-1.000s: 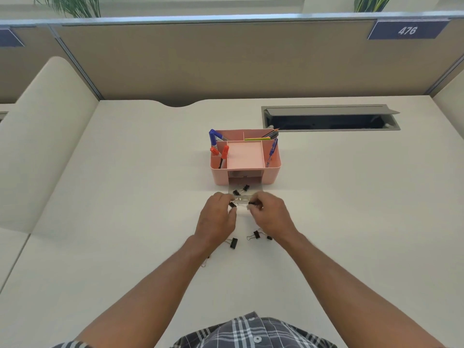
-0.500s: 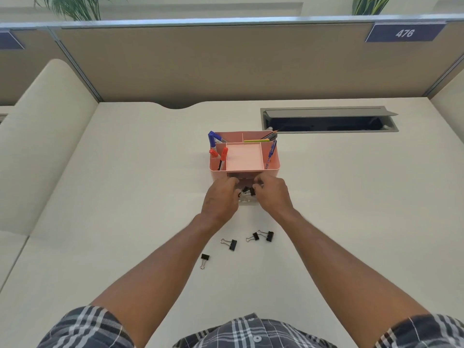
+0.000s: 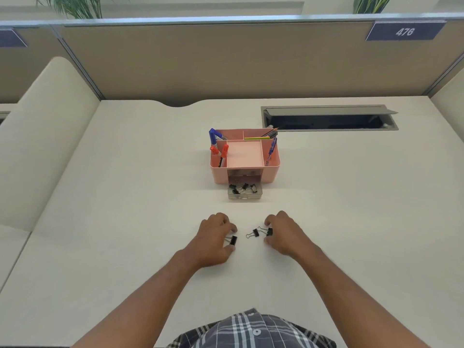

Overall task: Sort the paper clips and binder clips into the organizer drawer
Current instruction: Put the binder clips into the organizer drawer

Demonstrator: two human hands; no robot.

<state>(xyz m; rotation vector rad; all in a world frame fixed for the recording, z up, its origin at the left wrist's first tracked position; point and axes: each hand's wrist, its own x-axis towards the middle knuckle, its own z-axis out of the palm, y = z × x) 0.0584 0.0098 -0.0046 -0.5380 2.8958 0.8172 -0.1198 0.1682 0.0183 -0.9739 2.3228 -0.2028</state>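
Both hands have come back from the drawer (image 3: 245, 194), which now holds several clips: left hand (image 3: 216, 234) fingers closing around a binder clip (image 3: 233, 240), right hand (image 3: 282, 233) fingers curled at another clip (image 3: 269, 231), neither lifted.

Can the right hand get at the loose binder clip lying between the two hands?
Probably yes: the loose binder clip lies on bare desk just left of the right hand, nothing over it.

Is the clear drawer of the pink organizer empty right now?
No, several black binder clips lie inside the pulled-out clear drawer.
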